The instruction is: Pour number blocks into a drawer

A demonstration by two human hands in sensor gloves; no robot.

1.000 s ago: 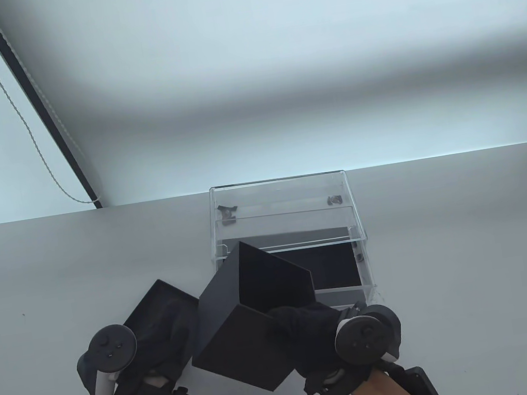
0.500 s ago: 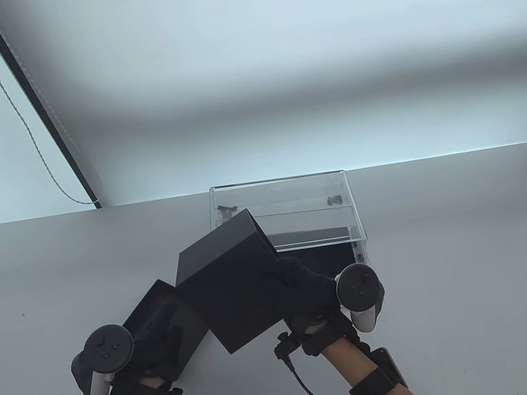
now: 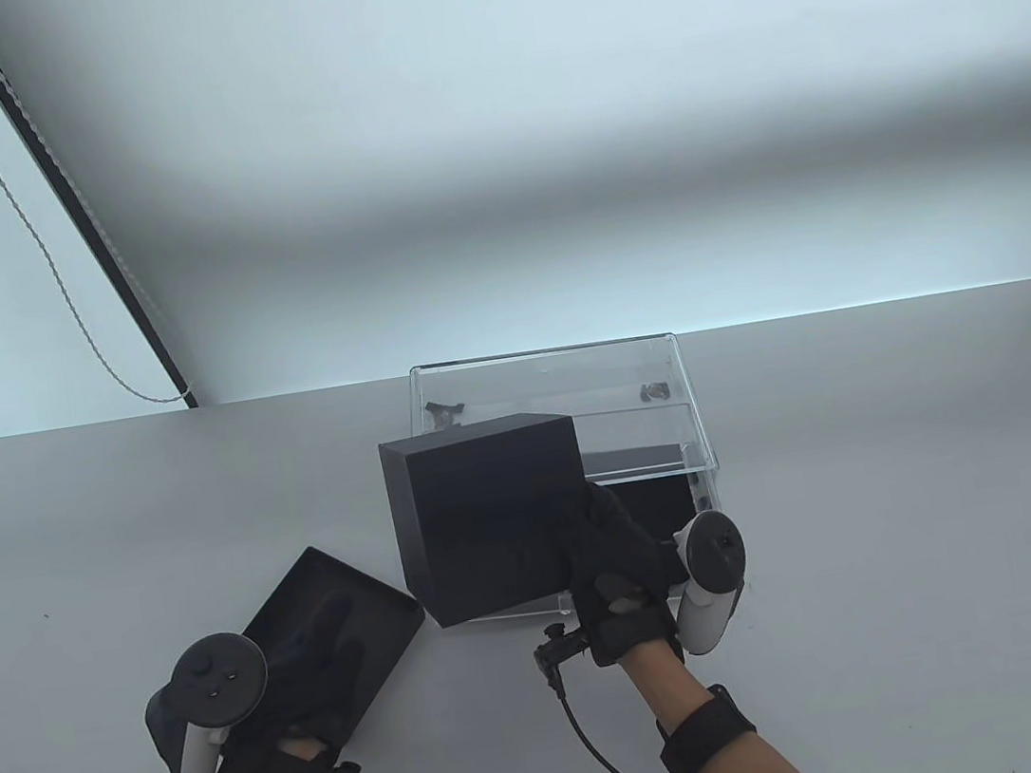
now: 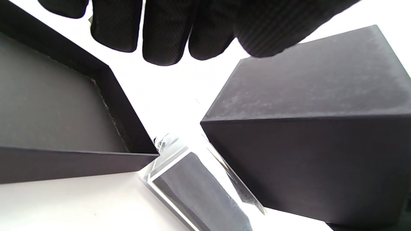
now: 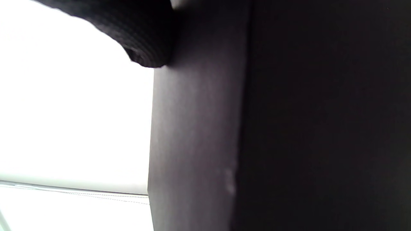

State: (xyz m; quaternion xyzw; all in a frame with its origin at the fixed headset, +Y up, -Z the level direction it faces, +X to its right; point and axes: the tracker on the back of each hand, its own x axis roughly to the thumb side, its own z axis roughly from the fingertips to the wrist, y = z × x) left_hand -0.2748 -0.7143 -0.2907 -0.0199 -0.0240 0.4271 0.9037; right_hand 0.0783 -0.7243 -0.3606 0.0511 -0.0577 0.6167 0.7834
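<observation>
Blocks hidden; black box upended over clear drawer, right hand fingers gripping its side. Left hand rests, fingers loosely together, on lid. Advice: keep the mouth inside drawer walls, shake gently.

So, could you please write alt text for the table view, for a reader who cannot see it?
The right hand holds a black box upended over the pulled-out drawer of a clear acrylic case on a grey table. The left hand rests on the black lid lying at the box's left.
</observation>
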